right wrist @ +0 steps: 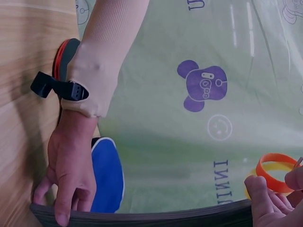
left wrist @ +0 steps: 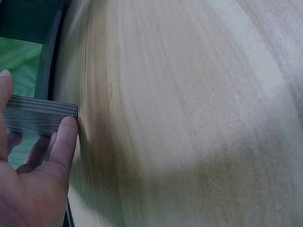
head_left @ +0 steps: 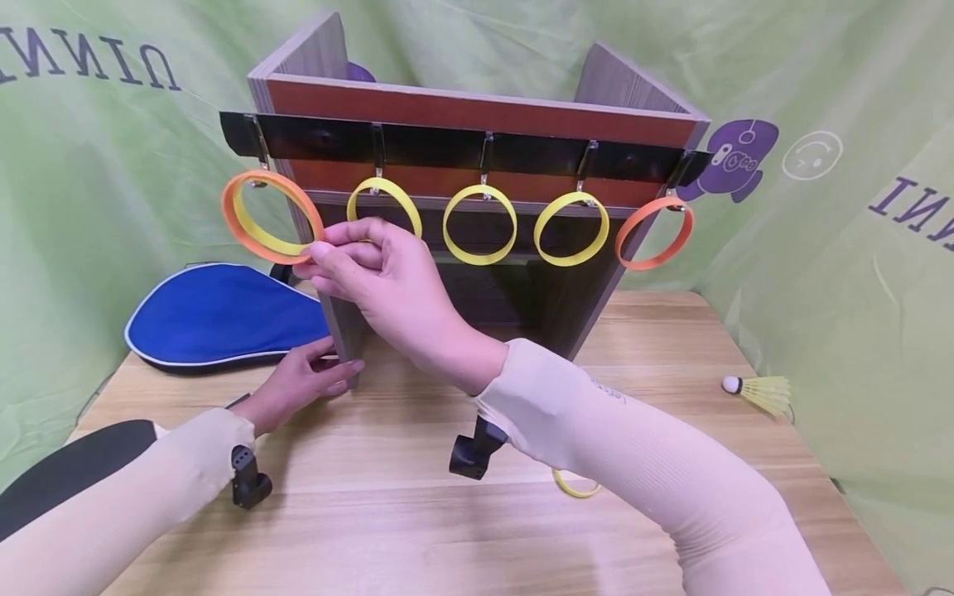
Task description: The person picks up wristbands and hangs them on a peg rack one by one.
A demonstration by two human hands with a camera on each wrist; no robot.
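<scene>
An orange wristband (head_left: 233, 217) and a yellow wristband (head_left: 249, 225) hang together at the leftmost hook of a black strip (head_left: 320, 137). My right hand (head_left: 402, 285) pinches their lower right edge between thumb and fingers. The right wrist view shows the orange wristband (right wrist: 274, 182) in front of the yellow one, by the fingertips. Low on the wooden shelf unit (head_left: 346, 348), my left hand (head_left: 294, 385) grips the bottom of the left side panel. In the left wrist view, a fingertip of the left hand (left wrist: 45, 175) lies against the panel's end (left wrist: 42, 113).
Further along the strip hang yellow wristbands (head_left: 479, 263) and another orange one (head_left: 654, 263). A yellow wristband (head_left: 577, 490) lies on the table (head_left: 417, 538), partly behind the right sleeve. A blue paddle case (head_left: 224, 314) is at left, a shuttlecock (head_left: 760, 392) at right.
</scene>
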